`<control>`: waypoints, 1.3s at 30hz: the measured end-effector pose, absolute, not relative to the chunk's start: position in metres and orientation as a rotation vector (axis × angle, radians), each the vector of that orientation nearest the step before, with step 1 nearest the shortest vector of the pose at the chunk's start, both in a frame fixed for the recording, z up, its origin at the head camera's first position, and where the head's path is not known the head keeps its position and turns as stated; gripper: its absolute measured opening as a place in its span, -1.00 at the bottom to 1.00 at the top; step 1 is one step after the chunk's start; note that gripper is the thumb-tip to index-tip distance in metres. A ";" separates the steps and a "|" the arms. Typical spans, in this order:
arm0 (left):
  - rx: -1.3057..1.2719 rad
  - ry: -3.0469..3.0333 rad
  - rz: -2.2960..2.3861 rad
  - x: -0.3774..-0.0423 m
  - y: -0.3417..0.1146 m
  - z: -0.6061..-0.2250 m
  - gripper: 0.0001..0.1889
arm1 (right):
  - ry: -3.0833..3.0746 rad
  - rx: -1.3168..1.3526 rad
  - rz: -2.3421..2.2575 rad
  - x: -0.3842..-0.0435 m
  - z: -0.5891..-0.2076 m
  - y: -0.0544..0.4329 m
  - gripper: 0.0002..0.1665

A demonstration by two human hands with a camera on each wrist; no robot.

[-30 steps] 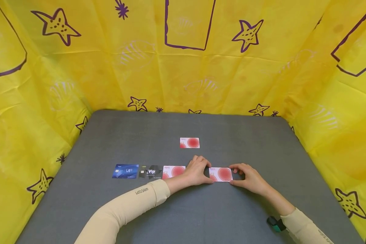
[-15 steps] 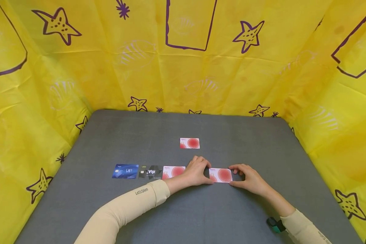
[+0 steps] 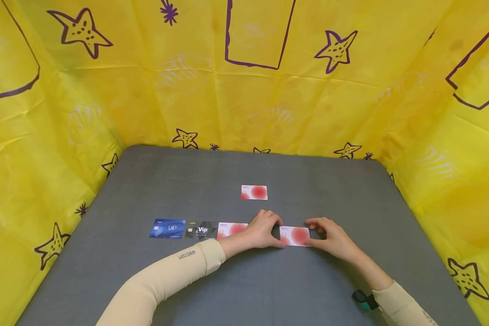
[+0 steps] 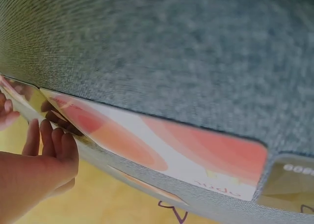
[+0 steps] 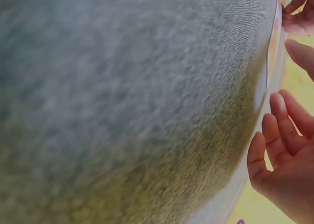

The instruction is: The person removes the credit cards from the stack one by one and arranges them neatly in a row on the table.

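Note:
A pink-and-white card (image 3: 294, 236) with red circles lies flat at the right end of a row. My left hand (image 3: 262, 230) arches over the row, its thumb and index finger at that card's left corners. My right hand (image 3: 330, 237) holds the card's right end, its thumb over the lower corner and its index finger by the upper one. Beneath my left hand, a dark glossy card (image 4: 41, 101) shows in the left wrist view. In the right wrist view, the fingers (image 5: 282, 130) are loosely bent, and the right-end card is seen nearly edge-on.
Leftward the row continues with another pink-and-white card (image 3: 230, 228), partly behind my left wrist, a black Vip card (image 3: 201, 230) and a blue VIP card (image 3: 167, 228). A third pink-and-white card (image 3: 254, 192) lies farther back. Yellow patterned cloth (image 3: 244, 99) surrounds the grey table (image 3: 187, 181).
The right-end card has shifted very slightly toward the near edge, and my right thumb now overlaps its lower corner. My left hand has hardly moved. The head view has tilted a little.

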State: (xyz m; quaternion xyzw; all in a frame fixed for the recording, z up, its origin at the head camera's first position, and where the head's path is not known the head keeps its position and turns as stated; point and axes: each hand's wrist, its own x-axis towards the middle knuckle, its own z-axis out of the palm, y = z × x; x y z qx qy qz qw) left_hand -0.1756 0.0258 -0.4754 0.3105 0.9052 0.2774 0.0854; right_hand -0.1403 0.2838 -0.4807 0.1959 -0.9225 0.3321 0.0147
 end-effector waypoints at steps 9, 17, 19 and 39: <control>0.928 2.646 0.990 -0.179 0.017 -0.472 -0.49 | -2.786 0.637 1.106 -0.147 -0.479 0.271 -0.44; 0.921 2.625 1.126 -0.185 0.003 -0.471 -0.45 | -2.771 0.605 1.207 -0.153 -0.479 0.253 -0.42; 0.914 2.615 1.154 -0.186 -0.001 -0.471 -0.46 | -2.774 0.581 1.244 -0.153 -0.478 0.249 -0.41; 0.858 2.674 1.280 -0.203 -0.037 -0.470 -0.42 | -2.740 0.707 1.297 -0.180 -0.483 0.207 -0.35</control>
